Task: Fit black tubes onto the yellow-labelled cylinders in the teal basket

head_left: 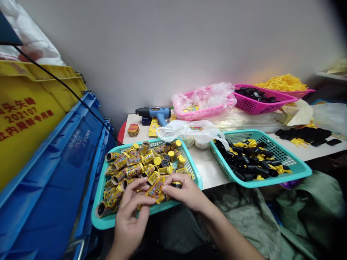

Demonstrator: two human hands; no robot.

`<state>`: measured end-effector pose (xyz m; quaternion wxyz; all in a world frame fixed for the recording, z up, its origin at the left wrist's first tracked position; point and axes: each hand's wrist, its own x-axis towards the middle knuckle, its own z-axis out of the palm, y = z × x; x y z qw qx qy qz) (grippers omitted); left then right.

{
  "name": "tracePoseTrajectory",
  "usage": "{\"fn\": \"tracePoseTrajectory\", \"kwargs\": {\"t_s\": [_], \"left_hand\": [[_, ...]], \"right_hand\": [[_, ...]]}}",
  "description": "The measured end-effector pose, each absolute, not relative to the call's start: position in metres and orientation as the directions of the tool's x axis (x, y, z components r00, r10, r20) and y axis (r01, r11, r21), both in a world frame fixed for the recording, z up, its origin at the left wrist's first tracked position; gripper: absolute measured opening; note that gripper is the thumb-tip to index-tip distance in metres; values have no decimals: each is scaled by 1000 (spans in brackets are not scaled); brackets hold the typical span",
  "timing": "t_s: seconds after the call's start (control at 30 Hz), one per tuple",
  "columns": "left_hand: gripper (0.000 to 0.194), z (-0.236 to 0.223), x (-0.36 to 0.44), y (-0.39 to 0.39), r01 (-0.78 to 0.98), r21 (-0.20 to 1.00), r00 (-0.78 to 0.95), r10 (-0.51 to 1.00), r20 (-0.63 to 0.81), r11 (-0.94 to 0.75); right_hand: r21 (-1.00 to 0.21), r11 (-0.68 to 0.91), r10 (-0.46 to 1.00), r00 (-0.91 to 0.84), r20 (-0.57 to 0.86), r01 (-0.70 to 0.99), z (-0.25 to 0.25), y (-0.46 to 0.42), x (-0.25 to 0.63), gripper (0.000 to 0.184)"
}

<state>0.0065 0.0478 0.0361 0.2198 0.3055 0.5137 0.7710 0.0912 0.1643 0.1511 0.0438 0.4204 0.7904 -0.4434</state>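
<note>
A small yellow printed label sleeve point(156, 190), looking flat, is between my two hands over the front of a teal basket point(199, 177). My right hand point(187, 191) pinches its right edge between thumb and index finger. A black piece with a yellow rim point(176, 184) also sits in the curl of that hand. My left hand point(134, 206) has its curled fingertips at the sleeve's lower left edge, the thumb lower down. Beneath and behind the hands, the basket holds many small tubes point(132, 169) in yellow printed sleeves, some with yellow caps.
Right of it, another teal basket point(298, 168) holds black and yellow parts. A blue heat gun point(159, 112) lies behind, near a clear plastic bag point(195, 130). Pink baskets point(267, 106) line the wall. Blue crates point(81, 144) and a yellow crate point(35, 108) stand left.
</note>
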Motion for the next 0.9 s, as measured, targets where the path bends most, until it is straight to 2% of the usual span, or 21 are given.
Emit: {"fn": "tracePoseTrajectory", "kwargs": {"t_s": [0.07,0.1,0.17,0.23,0.33,0.4,0.47,0.53,0.6,0.67,0.73,0.9], "left_hand": [[13,38,2,44,-234,914,-665,740,98,-331],[19,38,0,44,-308,906,-620,783,42,-292],[26,36,0,45,-422,879,-559,827,-60,-222],[21,34,4,48,-548,804,-598,779,-186,-229],[25,37,13,54,-714,587,-679,580,-450,-381],[31,44,19,56,-758,460,-651,511,-561,-462],[34,49,22,55,-780,394,-619,511,-596,-485],[37,51,23,50,-813,382,-581,571,-580,-440],[42,48,21,45,-856,401,-507,682,-527,-326],[46,42,16,42,-860,445,-472,719,-509,-250],[47,38,12,43,-837,471,-525,653,-547,-279],[37,40,15,52,-732,515,-680,421,-601,-446]], "right_hand": [[-602,474,542,-752,-376,643,155,164,89,16],[-572,551,488,-791,-369,607,158,163,88,15],[-559,584,446,-808,-384,588,160,161,87,14],[-613,467,507,-761,-404,637,156,156,88,17],[-742,101,621,-625,-474,663,138,139,91,42],[-786,-139,693,-507,-512,602,124,126,92,43],[-821,-277,775,-389,-498,499,115,117,92,41],[-854,-293,830,-329,-450,429,115,117,90,40],[-866,-204,847,-361,-390,457,122,123,89,38],[-841,-58,829,-443,-341,538,130,131,91,37],[-813,15,786,-509,-350,582,133,136,93,39],[-791,-95,698,-527,-486,604,120,125,97,53]]}}
